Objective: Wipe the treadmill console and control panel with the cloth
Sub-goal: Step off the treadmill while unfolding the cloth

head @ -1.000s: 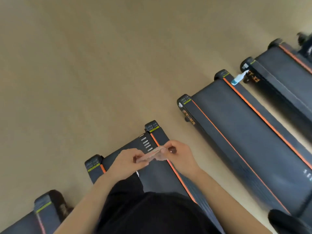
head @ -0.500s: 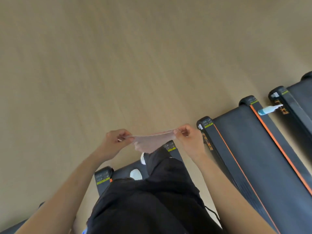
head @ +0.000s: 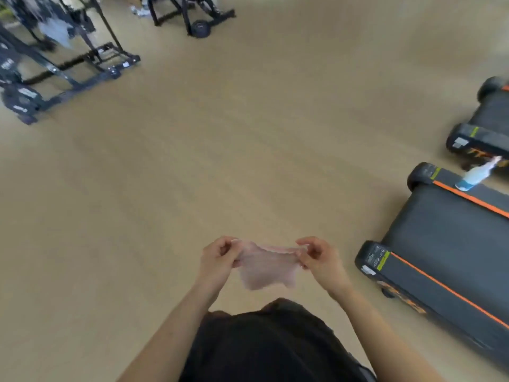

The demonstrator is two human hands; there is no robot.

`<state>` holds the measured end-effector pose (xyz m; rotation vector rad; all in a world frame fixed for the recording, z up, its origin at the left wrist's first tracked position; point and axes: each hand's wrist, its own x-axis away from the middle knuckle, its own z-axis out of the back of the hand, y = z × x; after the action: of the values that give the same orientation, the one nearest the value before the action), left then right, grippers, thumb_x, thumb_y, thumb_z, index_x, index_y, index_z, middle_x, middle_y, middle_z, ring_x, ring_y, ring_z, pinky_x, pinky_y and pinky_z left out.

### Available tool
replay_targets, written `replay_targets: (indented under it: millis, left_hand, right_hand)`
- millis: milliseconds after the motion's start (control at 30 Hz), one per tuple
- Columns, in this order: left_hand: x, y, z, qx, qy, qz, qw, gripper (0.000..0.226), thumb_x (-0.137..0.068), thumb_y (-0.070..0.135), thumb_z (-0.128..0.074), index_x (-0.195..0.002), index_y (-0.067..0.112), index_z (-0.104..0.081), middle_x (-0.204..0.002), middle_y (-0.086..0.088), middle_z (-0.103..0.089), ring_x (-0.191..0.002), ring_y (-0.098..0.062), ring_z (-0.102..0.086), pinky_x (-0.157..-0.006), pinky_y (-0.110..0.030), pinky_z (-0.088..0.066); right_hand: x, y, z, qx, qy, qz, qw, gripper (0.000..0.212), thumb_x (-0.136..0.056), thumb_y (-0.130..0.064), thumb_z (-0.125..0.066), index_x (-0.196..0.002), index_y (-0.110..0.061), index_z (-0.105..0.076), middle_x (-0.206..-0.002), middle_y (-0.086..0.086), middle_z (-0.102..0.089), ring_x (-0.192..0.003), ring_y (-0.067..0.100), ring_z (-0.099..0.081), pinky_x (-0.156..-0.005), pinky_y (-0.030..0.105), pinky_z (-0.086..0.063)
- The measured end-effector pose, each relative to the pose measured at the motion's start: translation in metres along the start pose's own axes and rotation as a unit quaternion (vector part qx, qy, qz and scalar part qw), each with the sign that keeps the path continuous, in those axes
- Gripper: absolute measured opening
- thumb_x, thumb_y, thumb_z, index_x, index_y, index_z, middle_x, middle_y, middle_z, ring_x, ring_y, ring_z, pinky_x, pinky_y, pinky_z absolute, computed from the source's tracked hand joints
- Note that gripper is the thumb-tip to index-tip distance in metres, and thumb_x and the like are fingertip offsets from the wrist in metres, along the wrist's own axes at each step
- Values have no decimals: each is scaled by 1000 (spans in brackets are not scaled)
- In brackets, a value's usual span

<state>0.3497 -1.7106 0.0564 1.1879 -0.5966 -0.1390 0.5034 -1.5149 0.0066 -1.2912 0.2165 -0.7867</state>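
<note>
A thin pale pink cloth (head: pixel 265 267) hangs spread out in front of my body, over the bare floor. My left hand (head: pixel 219 257) pinches its top left corner and my right hand (head: pixel 316 256) pinches its top right corner. At the right lies the rear end of a black treadmill (head: pixel 446 244) with orange stripes along its belt. No console or control panel is in view.
A spray bottle (head: pixel 475 175) with a blue base stands on that treadmill's side rail. A second treadmill (head: pixel 484 128) lies beyond it at the far right. Black gym machines (head: pixel 68 51) stand at the top left. Tan floor (head: pixel 192 161) fills the middle.
The view has swung up and left: the treadmills slid to the right and the gym machines came into sight. My hands have pulled apart, and the cloth went from bunched to spread out.
</note>
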Motion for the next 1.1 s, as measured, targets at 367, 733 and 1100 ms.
replay_targets:
  millis: [367, 733, 1100]
  left_hand:
    - [-246, 119, -214, -130, -249, -9, 960, 28, -86, 32, -74, -85, 3, -72, -78, -7, -69, -75, -16, -61, -80, -39, -53]
    - [-398, 223, -548, -231, -476, -63, 846, 10, -93, 18, -72, -85, 17, -77, -78, 6, -72, -77, -11, -64, -74, -26, -50]
    - [-459, 288, -909, -371, -549, -147, 734, 22, -93, 19, -73, -72, 26, -72, -63, 17, -67, -71, -12, -58, -71, -30, -47]
  right_hand:
    - [-161, 19, 147, 61, 178, -151, 970, 16, -86, -18, -74, -78, -31, -67, -65, -13, -61, -59, -1, -54, -63, 27, -44]
    - [-286, 49, 341, -56, 368, -320, 871, 12, -95, -20, -67, -84, -22, -71, -72, -4, -71, -69, 16, -65, -59, 22, -51]
    - [-407, 148, 577, -151, 485, -325, 798, 9, -95, -19, -69, -87, -24, -69, -78, -2, -70, -71, 16, -64, -62, 21, -45]
